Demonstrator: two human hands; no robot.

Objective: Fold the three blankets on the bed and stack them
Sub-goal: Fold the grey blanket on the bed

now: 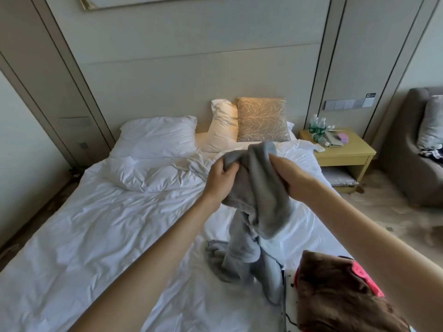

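Hotel room, head view: bed [96,236] with a creased white duvet against a padded wall panel [191,80].

- Grey blanket [263,200] is lifted off the bed, mid-frame, held up by both hands.
- Left hand [221,178]: fingers curled, gripping a bunched top edge.
- Right hand [290,173]: also closed, gripping a fold just to the right. The hands are near each other with cloth bunched between them and one lump sticking up above.
- The rest of the grey blanket hangs twisted below the hands. Its lower end is pooled on the duvet near the foot of the bed.
- Brown blanket [335,291] is crumpled at bottom right with a pink patch [364,279], just beside the grey pool.
- A white blanket [290,298] with black marks shows at the brown one's left edge, mostly hidden, so I can't tell how it lies.
- The right forearm runs along the brown blanket's right side.
- At the head of the bed: a flat white pillow [155,137] on the left, a second pillow [223,130] propped upright, and a tan cushion [262,119] with a branch pattern leaning in front of it.
- To the right: a wood nightstand [342,152] with bottles [317,127] and small clutter on it, then a grey armchair [412,149].
- The grey blanket looks like soft, thick fleece. The duvet is thin, wrinkled cotton.
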